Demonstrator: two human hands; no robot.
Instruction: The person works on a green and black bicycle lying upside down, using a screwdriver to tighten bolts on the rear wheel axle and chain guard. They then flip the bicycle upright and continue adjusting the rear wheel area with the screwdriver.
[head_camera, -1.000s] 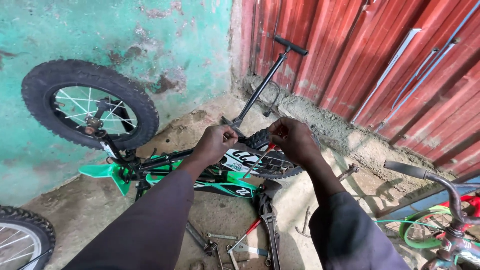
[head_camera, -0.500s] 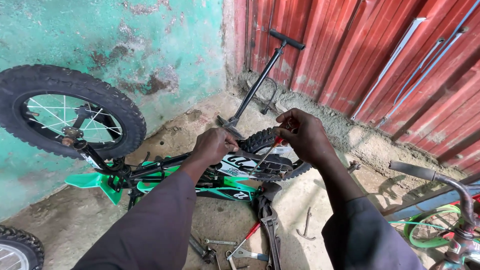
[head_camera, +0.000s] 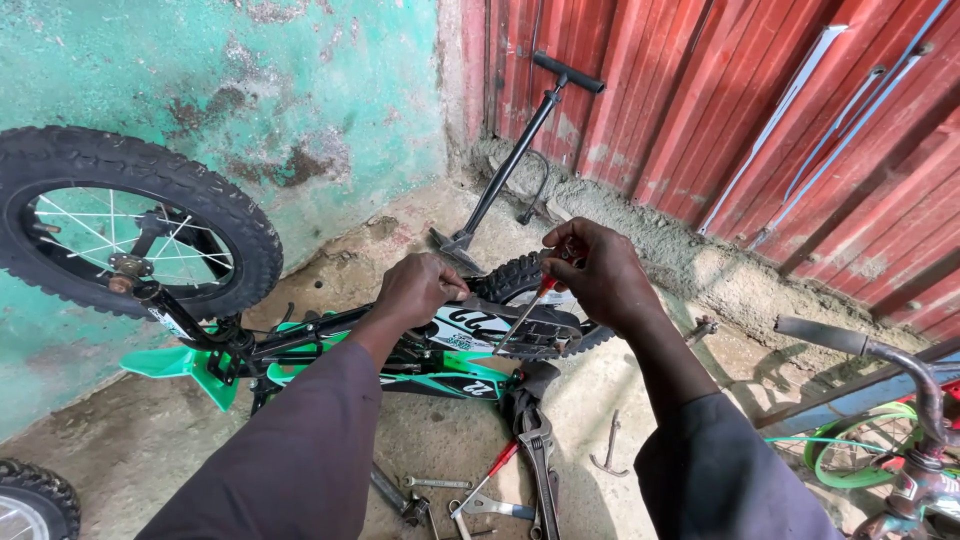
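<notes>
Overturned on the concrete floor (head_camera: 160, 440), a small green-and-black bicycle (head_camera: 330, 350) rests with its knobby front wheel (head_camera: 130, 225) raised beside the teal wall. The left hand (head_camera: 420, 288) closes in a fist on the frame's white panel (head_camera: 470, 325); the right hand (head_camera: 600, 275) pinches a red-handled screwdriver (head_camera: 528, 305), tip angled down onto that panel. Wrenches (head_camera: 535, 465) lie below; a floor pump (head_camera: 510, 160) leans behind.
</notes>
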